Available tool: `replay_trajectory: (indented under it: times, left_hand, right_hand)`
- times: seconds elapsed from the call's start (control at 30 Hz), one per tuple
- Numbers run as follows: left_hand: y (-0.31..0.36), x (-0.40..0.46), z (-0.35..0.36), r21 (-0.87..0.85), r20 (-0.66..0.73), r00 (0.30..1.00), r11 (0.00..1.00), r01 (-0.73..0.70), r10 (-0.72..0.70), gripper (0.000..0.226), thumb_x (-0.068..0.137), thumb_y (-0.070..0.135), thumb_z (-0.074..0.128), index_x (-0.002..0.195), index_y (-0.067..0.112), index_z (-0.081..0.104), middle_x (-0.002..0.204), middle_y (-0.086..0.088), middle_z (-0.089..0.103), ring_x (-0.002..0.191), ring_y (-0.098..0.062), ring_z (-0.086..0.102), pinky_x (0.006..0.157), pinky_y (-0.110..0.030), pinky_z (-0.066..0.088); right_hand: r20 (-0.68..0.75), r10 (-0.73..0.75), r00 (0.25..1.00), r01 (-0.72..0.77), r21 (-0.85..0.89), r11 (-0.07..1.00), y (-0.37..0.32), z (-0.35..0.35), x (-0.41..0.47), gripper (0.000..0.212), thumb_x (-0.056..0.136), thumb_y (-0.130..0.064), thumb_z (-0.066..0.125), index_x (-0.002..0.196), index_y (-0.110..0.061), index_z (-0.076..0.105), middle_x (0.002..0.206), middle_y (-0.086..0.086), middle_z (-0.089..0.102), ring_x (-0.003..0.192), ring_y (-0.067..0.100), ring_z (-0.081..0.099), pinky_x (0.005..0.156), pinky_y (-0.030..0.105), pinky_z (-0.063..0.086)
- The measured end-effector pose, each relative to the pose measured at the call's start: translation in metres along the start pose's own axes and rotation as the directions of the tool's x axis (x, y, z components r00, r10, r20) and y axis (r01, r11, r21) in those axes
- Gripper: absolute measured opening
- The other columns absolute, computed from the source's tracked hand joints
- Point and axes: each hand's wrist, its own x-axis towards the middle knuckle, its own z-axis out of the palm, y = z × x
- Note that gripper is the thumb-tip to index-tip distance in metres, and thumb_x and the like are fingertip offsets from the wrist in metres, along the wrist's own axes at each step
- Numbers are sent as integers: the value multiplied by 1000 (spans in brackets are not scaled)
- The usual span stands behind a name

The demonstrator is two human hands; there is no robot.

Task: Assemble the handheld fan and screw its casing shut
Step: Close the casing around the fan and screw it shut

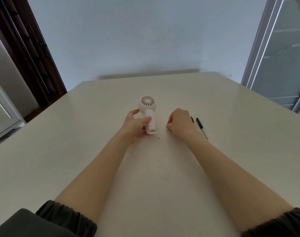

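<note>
Indoors, beige table (231, 151), left hand (134, 124) fingers gripping fan (148, 110), right hand (180, 124) curled, contents unclear.

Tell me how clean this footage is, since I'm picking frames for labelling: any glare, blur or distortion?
Head view: soft, even light, no hard glare on the table; wide-angle lens splays the room's edges outward; fan and both hands reasonably sharp; the tiny dark speck is too small to identify.

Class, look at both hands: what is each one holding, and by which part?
Left hand grips the small pale-pink plastic handheld fan by its handle. Whether the curled right hand holds anything cannot be told.
</note>
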Motion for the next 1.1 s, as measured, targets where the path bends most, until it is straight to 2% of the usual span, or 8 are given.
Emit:
replay_trajectory:
  times: [0.1, 0.2, 0.4, 0.5, 0.57, 0.67, 0.77, 1.1]
  left_hand:
    - [1, -2, 0, -17, 3, 1000, 1000, 7, -7, 67, 90, 6, 60, 146, 17, 24, 106, -14, 57, 69, -19, 66, 49, -26, 55]
    - [2, -3, 1, -52, 41, 999, 999, 7, -5, 66, 92, 4, 58, 146, 20, 23, 111, -14, 57, 78, -23, 66, 58, -33, 56]
    - [4, -5, 1, -59, 71, 993, 995, -85, 89, 68, 94, 4, 53, 147, 31, 18, 96, -7, 62, 84, -28, 64, 75, -47, 53]
    - [4, -7, 3, -37, 119, 982, 989, -144, 148, 76, 96, 2, 47, 144, 45, 6, 100, -3, 61, 84, -28, 65, 72, -43, 55]
    - [6, -10, 5, 1, 148, 974, 985, -173, 171, 69, 96, -1, 38, 139, 50, 18, 112, -1, 53, 83, -25, 64, 69, -37, 56]
    - [9, -17, 8, 104, 169, 972, 978, -184, 165, 37, 96, 4, 29, 111, 23, 57, 105, -7, 49, 81, -19, 54, 66, -30, 53]
    - [7, -17, 11, 200, 134, 973, 957, -210, 186, 34, 97, 11, 31, 85, 13, 62, 97, -3, 51, 80, -15, 50, 61, -25, 49]
    - [5, -16, 11, 211, 91, 964, 941, -264, 250, 21, 86, 28, 67, 97, 11, 69, 86, 5, 57, 75, -10, 51, 66, -23, 49]
  right_hand:
    - [-4, -5, 1000, 5, 13, 1000, 1, 1, 0, 22, 81, -1, 53, 99, 0, 67, 99, 13, 69, 90, 27, 65, 65, 31, 49]
    - [23, -21, 1000, 17, 177, 984, 2, -1, -2, 15, 83, -5, 58, 91, 2, 69, 80, 6, 69, 72, 17, 62, 46, 16, 39]
    - [173, -36, 984, -102, 721, 686, -6, -12, -12, 3, 82, -7, 69, 80, -5, 68, 69, 3, 62, 58, 10, 57, 56, 15, 48]
    - [188, -39, 981, -119, 756, 643, -5, -13, -13, 3, 84, -6, 67, 81, -5, 68, 70, 3, 63, 59, 11, 58, 56, 15, 50]
    - [165, -16, 986, -117, 761, 638, -3, -14, -12, 5, 84, -7, 67, 86, -2, 69, 71, 3, 63, 60, 12, 58, 57, 17, 50]
    - [165, 17, 986, -144, 803, 578, -1, -15, -10, 9, 83, -8, 69, 89, -1, 69, 72, 5, 63, 62, 13, 58, 57, 18, 49]
    - [205, 23, 978, -193, 869, 455, 0, -17, -12, 9, 82, -9, 71, 88, -3, 68, 73, 5, 63, 63, 13, 59, 56, 19, 49]
    - [242, -8, 970, -227, 919, 322, -1, -19, -13, 4, 81, -8, 71, 84, -5, 70, 74, 4, 63, 64, 12, 56, 60, 21, 49]
